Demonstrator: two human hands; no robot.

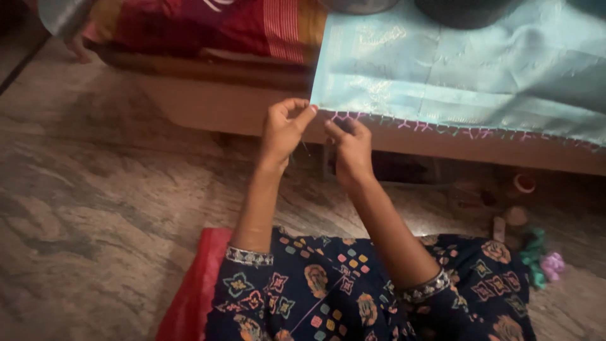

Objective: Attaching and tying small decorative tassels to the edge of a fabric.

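A pale turquoise shiny cloth hangs over the edge of a low wooden bed. Pink knotted threads run along its lower hem. My left hand pinches the cloth's bottom left corner between thumb and forefinger. Just to the right, my right hand pinches the hem at the pink knots. A thin thread or needle seems to hang between the two hands, too small to make out. Both arms reach up from my lap, in dark floral sleeves with silver cuffs.
The wooden bed frame spans the top, with a red striped cloth on it. Small thread spools and green and purple thread bundles lie on the stone floor at right. A red mat lies under me.
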